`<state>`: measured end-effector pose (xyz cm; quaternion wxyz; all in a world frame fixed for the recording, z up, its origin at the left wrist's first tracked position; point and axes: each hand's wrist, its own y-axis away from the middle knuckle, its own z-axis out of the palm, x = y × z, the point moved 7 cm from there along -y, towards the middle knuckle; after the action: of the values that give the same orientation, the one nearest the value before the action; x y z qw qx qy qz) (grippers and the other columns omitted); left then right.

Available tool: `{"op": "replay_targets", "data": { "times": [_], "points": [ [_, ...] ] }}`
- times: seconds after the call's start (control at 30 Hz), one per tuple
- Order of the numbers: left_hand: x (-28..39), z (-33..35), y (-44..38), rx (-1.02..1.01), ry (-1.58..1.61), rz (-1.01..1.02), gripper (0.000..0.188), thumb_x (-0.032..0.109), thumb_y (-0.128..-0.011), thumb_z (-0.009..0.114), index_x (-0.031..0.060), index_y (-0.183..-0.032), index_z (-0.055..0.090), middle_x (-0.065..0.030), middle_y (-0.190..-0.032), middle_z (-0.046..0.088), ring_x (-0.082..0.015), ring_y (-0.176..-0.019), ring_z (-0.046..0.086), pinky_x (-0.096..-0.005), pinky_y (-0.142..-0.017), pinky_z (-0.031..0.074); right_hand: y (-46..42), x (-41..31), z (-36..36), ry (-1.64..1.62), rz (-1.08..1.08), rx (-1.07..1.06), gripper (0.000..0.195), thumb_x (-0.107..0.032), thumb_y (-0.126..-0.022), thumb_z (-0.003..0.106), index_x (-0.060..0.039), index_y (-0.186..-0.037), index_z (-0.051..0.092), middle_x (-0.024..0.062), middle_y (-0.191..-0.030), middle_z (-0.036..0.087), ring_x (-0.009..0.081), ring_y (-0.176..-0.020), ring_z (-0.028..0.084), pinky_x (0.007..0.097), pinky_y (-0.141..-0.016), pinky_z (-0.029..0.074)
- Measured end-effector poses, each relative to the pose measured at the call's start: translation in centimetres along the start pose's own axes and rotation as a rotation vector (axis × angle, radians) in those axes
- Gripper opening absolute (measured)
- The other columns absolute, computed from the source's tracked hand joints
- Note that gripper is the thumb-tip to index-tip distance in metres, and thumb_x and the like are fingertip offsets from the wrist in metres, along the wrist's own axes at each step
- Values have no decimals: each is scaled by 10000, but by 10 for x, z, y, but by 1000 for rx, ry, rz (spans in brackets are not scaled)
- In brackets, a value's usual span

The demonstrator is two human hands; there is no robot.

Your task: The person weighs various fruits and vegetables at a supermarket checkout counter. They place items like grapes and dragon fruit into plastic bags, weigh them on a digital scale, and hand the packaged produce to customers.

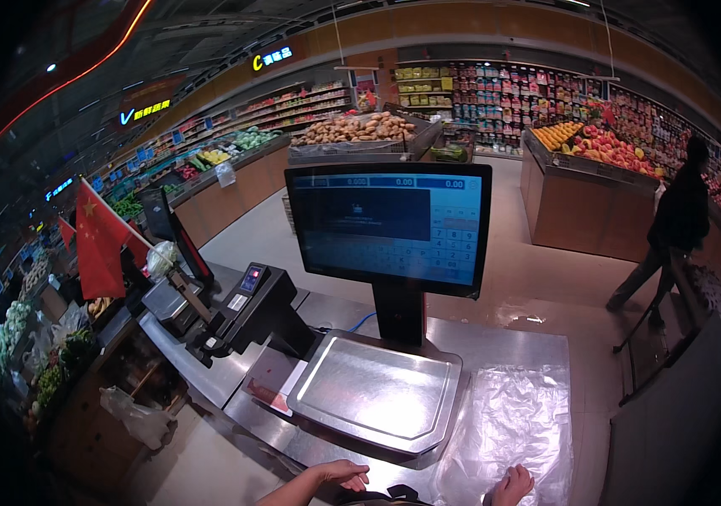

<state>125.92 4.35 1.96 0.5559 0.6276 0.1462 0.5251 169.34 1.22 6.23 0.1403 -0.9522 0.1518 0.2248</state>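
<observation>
My left hand (346,474) hovers at the front edge of the steel counter, below the weighing scale's flat metal plate (376,395). Its fingers are loosely bent and nothing is in them. On the right, my right hand (512,486) rests at a flat stack of clear plastic bags (518,417), fingers slightly curled on the film. Whether it pinches any plastic cannot be made out. Behind the plate, a touchscreen monitor (389,228) on a black post shows number keys and a dark message box. A black label printer (259,310) stands left of the plate.
A second scale (174,303) with a wrapped vegetable (162,258) and red flags (98,243) is at the left. Beyond the counter are a potato bin (357,129) and a fruit stand (588,196). A person (679,202) walks at the right near a cart (657,348).
</observation>
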Motion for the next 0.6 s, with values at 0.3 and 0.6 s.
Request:
{"op": "replay_targets", "data": {
  "times": [0.3,0.6],
  "points": [
    [-1,5,-16,21,-24,85,522,549,-914,403,91,-957,650,-64,-815,683,-149,-693,638,-278,-608,485,-59,-81,10,-34,-122,3,387,-175,-952,402,54,-1257,468,253,-1259,485,379,-1198,416,455,-1015,317],
    [8,3,-5,121,-49,169,548,515,-925,369,43,-904,647,-110,-775,679,-196,-646,645,-310,-583,502,-52,-73,48,156,-377,-7,415,-216,-908,409,-1,-1248,510,188,-1296,488,367,-1207,414,494,-1022,278]
  ]
}}
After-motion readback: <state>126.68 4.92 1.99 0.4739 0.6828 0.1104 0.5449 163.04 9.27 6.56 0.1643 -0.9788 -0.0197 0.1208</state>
